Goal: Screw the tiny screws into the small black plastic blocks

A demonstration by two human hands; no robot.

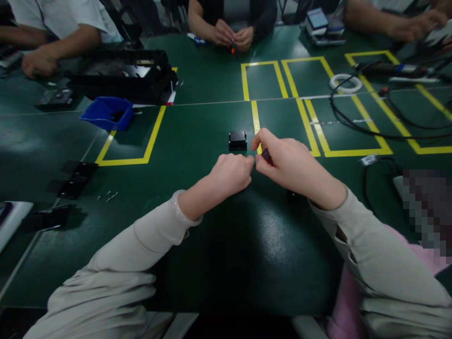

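Note:
My left hand (233, 173) is closed near the middle of the green table (197, 132), its fingers curled under. Whatever it grips is hidden from me. Close on its right, my right hand (287, 162) is curled with thumb and forefinger drawn together. A small dark brownish piece (266, 154) shows inside that grip; its kind is unclear. The fingertips of both hands nearly meet. Just beyond them a small black rectangular block (238, 141) rests on the table. Part of another dark item (292, 193) shows beneath my right wrist.
At left are a blue bin (108, 113), stacked black trays (141, 75), several small screws (108, 196) and black parts (77, 180). Yellow tape marks rectangles. A white tape roll (345, 83) and black cables (374, 134) lie right. Other people's hands (235, 36) work across the table.

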